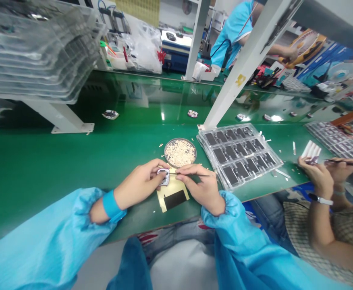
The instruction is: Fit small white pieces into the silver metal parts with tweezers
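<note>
Pinched in my left hand is a small device housing, whitish with a dark inside and rounded corners. My right hand grips a pair of thin dark tweezers, whose tip reaches the right edge of the housing. Beneath both hands lies a yellowish backing sheet with a black rectangular patch on its lower part. Just beyond my fingers stands a round dish filled with many tiny pale and dark pieces.
Right of my hands is a stack of clear trays holding dark rectangular parts. Stacked clear trays rise at the left on a white metal support. A slanted post stands ahead. At the right, a co-worker's hands hold small parts.
</note>
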### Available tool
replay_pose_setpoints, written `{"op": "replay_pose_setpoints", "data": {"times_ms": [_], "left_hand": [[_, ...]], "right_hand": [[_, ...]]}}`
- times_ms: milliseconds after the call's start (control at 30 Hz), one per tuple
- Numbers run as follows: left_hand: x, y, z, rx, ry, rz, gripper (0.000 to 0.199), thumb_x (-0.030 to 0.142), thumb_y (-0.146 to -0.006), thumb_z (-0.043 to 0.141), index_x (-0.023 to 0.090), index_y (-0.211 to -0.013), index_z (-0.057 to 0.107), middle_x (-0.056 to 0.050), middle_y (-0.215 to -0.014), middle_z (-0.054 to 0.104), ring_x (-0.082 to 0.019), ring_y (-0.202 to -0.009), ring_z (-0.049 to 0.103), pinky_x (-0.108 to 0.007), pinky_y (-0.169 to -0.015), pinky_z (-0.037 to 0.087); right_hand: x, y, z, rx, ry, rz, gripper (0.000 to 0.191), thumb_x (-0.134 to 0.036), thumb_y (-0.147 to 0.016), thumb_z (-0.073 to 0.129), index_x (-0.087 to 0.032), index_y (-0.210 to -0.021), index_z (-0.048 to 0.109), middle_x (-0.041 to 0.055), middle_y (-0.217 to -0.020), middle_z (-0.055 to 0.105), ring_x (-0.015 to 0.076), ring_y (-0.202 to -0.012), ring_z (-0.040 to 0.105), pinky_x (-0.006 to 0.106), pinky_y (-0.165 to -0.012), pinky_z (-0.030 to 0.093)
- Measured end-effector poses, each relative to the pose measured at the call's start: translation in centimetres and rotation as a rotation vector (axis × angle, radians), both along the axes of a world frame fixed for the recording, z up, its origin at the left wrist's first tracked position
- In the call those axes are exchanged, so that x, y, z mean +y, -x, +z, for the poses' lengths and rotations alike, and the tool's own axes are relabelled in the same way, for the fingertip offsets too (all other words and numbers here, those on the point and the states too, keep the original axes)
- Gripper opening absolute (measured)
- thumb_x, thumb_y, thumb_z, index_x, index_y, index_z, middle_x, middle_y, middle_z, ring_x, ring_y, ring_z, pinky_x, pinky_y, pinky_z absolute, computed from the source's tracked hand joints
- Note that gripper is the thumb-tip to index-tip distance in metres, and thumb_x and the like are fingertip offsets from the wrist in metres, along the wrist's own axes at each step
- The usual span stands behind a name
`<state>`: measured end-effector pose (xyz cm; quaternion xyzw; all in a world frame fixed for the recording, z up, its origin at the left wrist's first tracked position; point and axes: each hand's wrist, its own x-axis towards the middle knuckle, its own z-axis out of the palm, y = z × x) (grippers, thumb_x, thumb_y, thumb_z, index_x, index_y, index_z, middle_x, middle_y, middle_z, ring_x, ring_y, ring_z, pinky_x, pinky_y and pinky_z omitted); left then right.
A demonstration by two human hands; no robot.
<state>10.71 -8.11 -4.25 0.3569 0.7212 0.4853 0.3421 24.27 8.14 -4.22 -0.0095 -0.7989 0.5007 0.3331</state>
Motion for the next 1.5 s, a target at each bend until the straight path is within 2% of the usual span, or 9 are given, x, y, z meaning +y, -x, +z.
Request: {"op": "replay_pose_setpoints", "data": {"times_ms": [400, 633, 800, 900, 1067, 1267, 1400, 1500], "left_hand": [[0.0, -0.1, 0.0, -0.062, -0.029, 0.008, 0.028, 0.042, -0.094, 0.057, 0.021, -0.112, 0.059, -0.004, -0.09, 0.073, -0.022, -0.079, 0.072, -0.032, -0.064, 0.06], [0.1, -0.2, 0.3, -0.123, -0.055, 0.03, 0.029, 0.041, -0.092, 0.06, 0.019, -0.111, 0.061, -0.005, -0.091, 0.073, -0.021, -0.08, 0.072, -0.031, -0.065, 0.06], [0.1, -0.3, 0.6, -0.168, -0.081, 0.05, 0.032, 0.04, -0.091, 0.062, 0.018, -0.114, 0.065, -0.007, -0.1, 0.075, -0.022, -0.086, 0.072, -0.031, -0.069, 0.061], [0.2, -0.6, 1.0, -0.153, -0.087, 0.072, 0.032, 0.038, -0.09, 0.063, 0.018, -0.114, 0.067, -0.007, -0.098, 0.075, -0.02, -0.082, 0.072, -0.03, -0.069, 0.061], [0.3, -0.9, 1.6, -0.199, -0.085, 0.102, 0.035, 0.034, -0.085, 0.069, 0.016, -0.116, 0.067, -0.006, -0.094, 0.076, -0.02, -0.079, 0.073, -0.03, -0.069, 0.062], [0.4, -1.0, 2.0, -0.437, -0.105, 0.04, 0.048, 0.034, -0.076, 0.079, 0.014, -0.118, 0.065, -0.011, -0.104, 0.075, -0.024, -0.092, 0.072, -0.034, -0.076, 0.062], [0.5, -1.1, 2.3, -0.508, -0.108, -0.01, 0.047, 0.032, -0.076, 0.08, 0.014, -0.117, 0.065, -0.01, -0.1, 0.075, -0.021, -0.086, 0.071, -0.031, -0.072, 0.059], [0.5, -1.2, 2.4, -0.517, -0.117, -0.035, 0.043, 0.031, -0.079, 0.078, 0.015, -0.116, 0.066, -0.009, -0.102, 0.075, -0.019, -0.083, 0.07, -0.029, -0.07, 0.058]], "right_hand": [[-0.1, -0.1, -0.4, 0.006, -0.01, 0.001, 0.012, -0.018, -0.085, 0.076, -0.023, -0.096, 0.071, 0.0059, -0.096, 0.077, 0.0196, -0.094, 0.073, 0.036, -0.087, 0.06], [0.0, -0.5, 0.1, -0.043, 0.01, -0.027, 0.012, -0.02, -0.085, 0.076, -0.023, -0.095, 0.07, 0.004, -0.092, 0.076, 0.0191, -0.091, 0.073, 0.034, -0.086, 0.059], [0.2, -0.8, 0.0, -0.125, 0.193, -0.021, 0.009, -0.024, -0.086, 0.074, -0.022, -0.093, 0.069, 0.004, -0.092, 0.075, 0.0188, -0.089, 0.074, 0.031, -0.081, 0.06], [0.2, -0.8, -0.4, -0.156, 0.302, -0.015, 0.012, -0.028, -0.086, 0.075, -0.021, -0.092, 0.068, 0.0048, -0.091, 0.075, 0.019, -0.087, 0.074, 0.031, -0.078, 0.062], [0.1, -0.7, -0.7, -0.138, 0.391, -0.027, 0.014, -0.03, -0.085, 0.076, -0.02, -0.091, 0.068, 0.0057, -0.089, 0.075, 0.0197, -0.083, 0.074, 0.033, -0.074, 0.063], [-0.2, -0.6, 0.0, 0.087, 0.316, 0.035, 0.012, -0.019, -0.082, 0.079, -0.023, -0.09, 0.071, 0.005, -0.092, 0.078, 0.0219, -0.092, 0.075, 0.04, -0.087, 0.061], [-0.2, -0.4, 0.3, 0.137, 0.258, 0.094, 0.016, -0.011, -0.081, 0.078, -0.023, -0.09, 0.074, 0.0056, -0.093, 0.079, 0.0223, -0.09, 0.075, 0.041, -0.086, 0.061], [-0.2, -0.4, 0.3, 0.136, 0.243, 0.084, 0.013, -0.013, -0.081, 0.078, -0.023, -0.09, 0.075, 0.0063, -0.093, 0.079, 0.0227, -0.089, 0.075, 0.04, -0.084, 0.061]]}}
